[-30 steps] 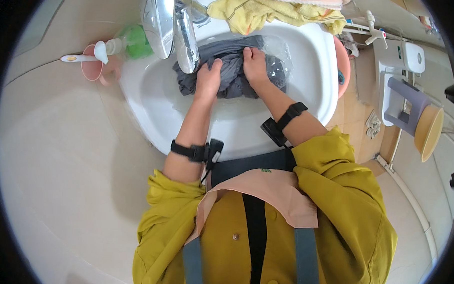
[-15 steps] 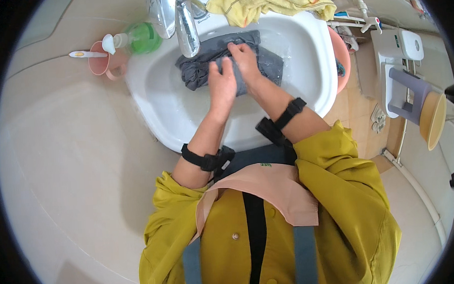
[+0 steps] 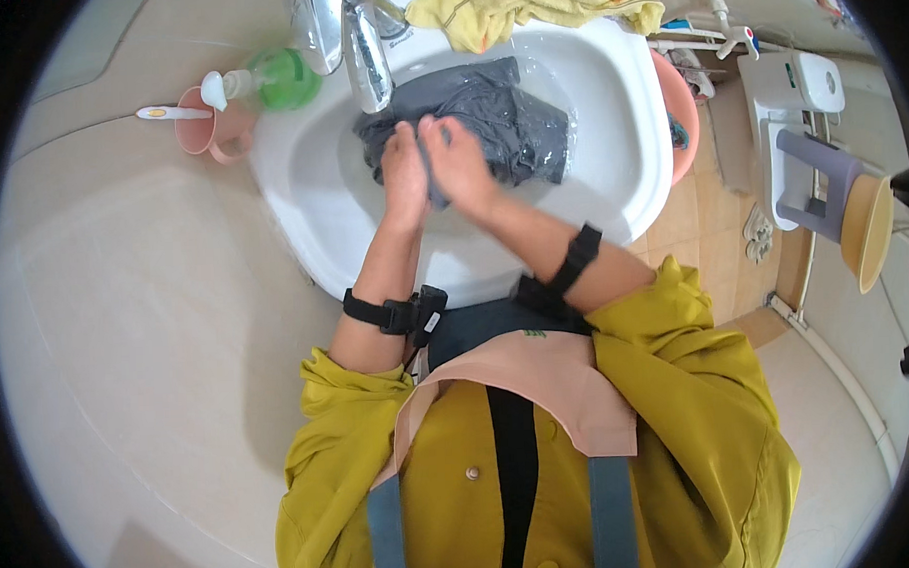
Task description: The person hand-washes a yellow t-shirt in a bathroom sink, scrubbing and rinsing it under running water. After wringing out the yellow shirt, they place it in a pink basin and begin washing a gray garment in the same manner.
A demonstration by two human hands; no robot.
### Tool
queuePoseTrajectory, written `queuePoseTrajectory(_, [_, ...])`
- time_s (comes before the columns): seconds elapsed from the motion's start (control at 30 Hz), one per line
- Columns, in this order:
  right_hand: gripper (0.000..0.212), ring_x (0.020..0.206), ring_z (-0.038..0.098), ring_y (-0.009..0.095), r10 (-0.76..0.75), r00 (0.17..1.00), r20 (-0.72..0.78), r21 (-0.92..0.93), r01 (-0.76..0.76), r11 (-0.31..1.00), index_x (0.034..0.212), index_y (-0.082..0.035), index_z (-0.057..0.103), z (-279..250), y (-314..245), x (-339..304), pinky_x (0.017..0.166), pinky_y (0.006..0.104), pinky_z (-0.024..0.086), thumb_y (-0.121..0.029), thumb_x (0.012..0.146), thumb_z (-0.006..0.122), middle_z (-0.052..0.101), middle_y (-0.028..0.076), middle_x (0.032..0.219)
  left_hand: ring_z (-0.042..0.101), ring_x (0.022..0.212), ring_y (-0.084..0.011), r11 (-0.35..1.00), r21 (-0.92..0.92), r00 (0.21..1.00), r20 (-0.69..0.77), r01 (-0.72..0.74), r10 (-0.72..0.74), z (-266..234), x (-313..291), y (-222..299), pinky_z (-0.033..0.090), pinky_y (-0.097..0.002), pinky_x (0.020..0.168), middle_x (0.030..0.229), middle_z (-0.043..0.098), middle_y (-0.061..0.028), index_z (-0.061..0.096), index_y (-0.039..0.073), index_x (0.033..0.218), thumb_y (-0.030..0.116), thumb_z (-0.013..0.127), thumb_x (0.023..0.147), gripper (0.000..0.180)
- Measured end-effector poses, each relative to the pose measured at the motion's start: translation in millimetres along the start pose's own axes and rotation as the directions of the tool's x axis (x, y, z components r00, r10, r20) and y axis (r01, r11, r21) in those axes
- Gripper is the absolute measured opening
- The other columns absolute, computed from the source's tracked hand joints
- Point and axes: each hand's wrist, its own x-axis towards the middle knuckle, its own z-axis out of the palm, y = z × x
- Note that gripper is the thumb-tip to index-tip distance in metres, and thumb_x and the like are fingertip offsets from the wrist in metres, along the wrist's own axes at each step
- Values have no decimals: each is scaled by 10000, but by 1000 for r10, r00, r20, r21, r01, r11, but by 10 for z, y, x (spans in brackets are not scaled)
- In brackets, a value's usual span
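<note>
A wet dark grey cloth garment (image 3: 524, 131) lies bunched in shallow water in the white washbasin (image 3: 627, 193). At its near left part my left hand (image 3: 405, 181) is closed on a fold of the fabric. Close beside it, my right hand (image 3: 457, 166) grips the same part, fingers bent, with a strip of grey cloth between the two hands. Its right end spreads in the water, where small splashes show. What kind of garment it is cannot be made out. The chrome faucet (image 3: 367, 67) hangs just above the cloth, left of centre.
Left of the basin stand a pump bottle of green liquid (image 3: 285, 80) and a pink cup (image 3: 201, 133) with a toothbrush (image 3: 158, 113). A yellow towel (image 3: 525, 11) lies along the back rim. To the right are a pink tub (image 3: 681, 106) and a purple-and-yellow stool (image 3: 822, 191).
Both hands have moved left and a little nearer to me, pulling the cloth's near part along. The right part of the garment is now more crumpled.
</note>
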Motion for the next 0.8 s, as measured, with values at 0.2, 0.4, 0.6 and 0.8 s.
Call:
queuePoseTrajectory(0.2, [323, 749, 551, 339, -58, 995, -81, -137, 47, 989, 826, 30, 593, -441, 241, 678, 705, 390, 428, -286, 849, 530, 592, 228, 776, 536, 886, -286, 930, 361, 987, -117, -64, 113, 2, 70, 73, 416, -369, 784, 974, 558, -191, 507, -73, 957, 315, 397, 921, 405])
queuePoseTrajectory(0.4, [216, 931, 468, 406, -291, 957, -8, -459, 255, 851, 889, 22, 566, -385, 881, 833, 841, 448, 383, -181, 822, 534, 517, 255, 948, 490, 962, -383, 231, 952, 908, 94, -203, 408, 214, 346, -647, 461, -433, 777, 1020, 429, -232, 478, -64, 935, 441, 551, 812, 525])
queuePoseTrajectory(0.6, [206, 931, 499, 369, -102, 990, 103, -499, 139, 855, 871, 33, 603, -373, 838, 935, 846, 440, 391, -148, 799, 537, 545, 232, 925, 557, 917, -412, 191, 966, 972, 140, -177, 190, 263, 687, -637, 451, -428, 803, 1054, 517, -230, 483, -108, 1032, 438, 546, 810, 592])
queuePoseTrajectory(0.8, [145, 817, 516, 244, 357, 917, 179, 553, -394, 734, 844, -20, 583, -368, 778, 826, 716, 347, 425, -148, 793, 539, 544, 121, 856, 532, 1020, -399, 778, 621, 994, 31, -99, 102, 171, 173, 82, 394, -393, 882, 1072, 530, -321, 462, -129, 1084, 367, 493, 840, 553])
